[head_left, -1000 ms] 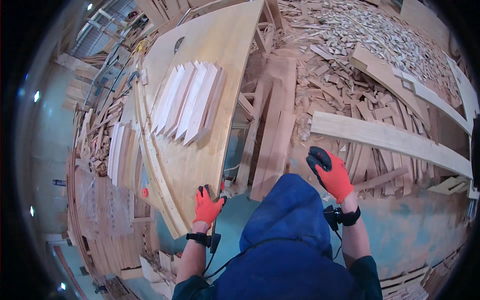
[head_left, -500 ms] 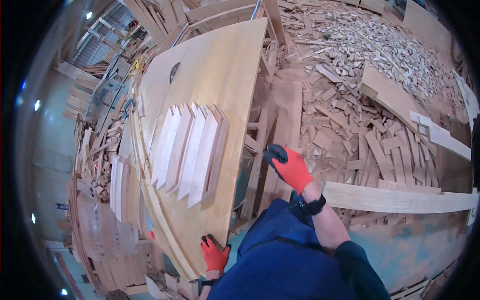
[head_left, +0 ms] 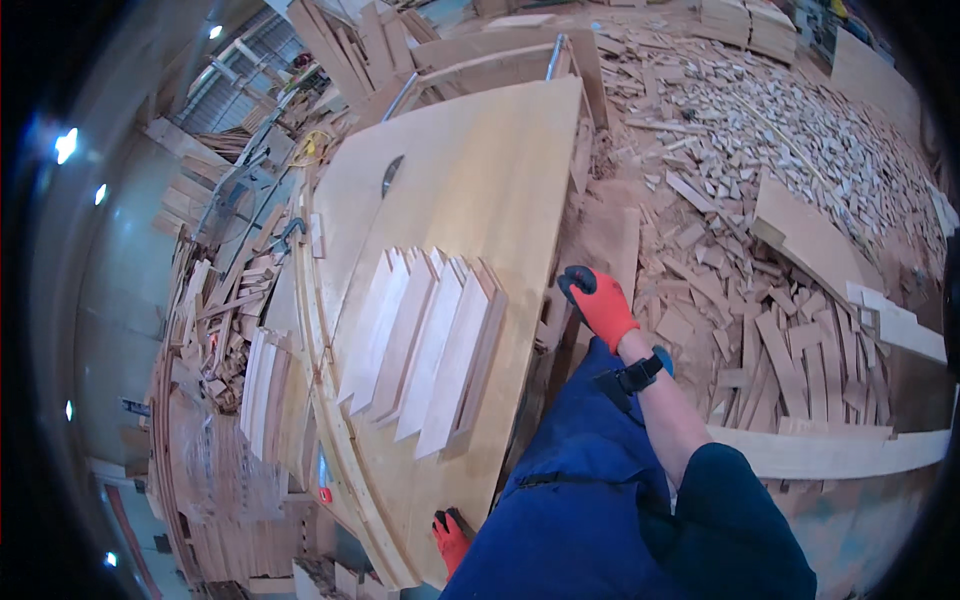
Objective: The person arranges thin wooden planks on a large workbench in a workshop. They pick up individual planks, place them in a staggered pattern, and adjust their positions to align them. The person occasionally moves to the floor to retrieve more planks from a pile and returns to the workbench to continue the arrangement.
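On a broad wooden table lies a row of several pale wooden slats with angled, pointed ends. My left hand, in a red glove with black fingertips, rests on the near part of the tabletop by its right edge, fingers apart and holding nothing. Part of it is cut off by my blue clothing. Beside the table's right edge my right hand, gloved the same way, hangs in the air with its fingers curled in; nothing shows in it. A dark curved saw blade shows at a slot farther up the table.
Left of the table run a curved wooden rail and a second stack of slats, with a clamp farther back. A big heap of wood offcuts covers the floor at right. A long pale board lies at lower right.
My view has shifted, so the table and slats sit lower and farther right in the picture. Less of my left hand shows. My right hand stays curled beside the table edge.
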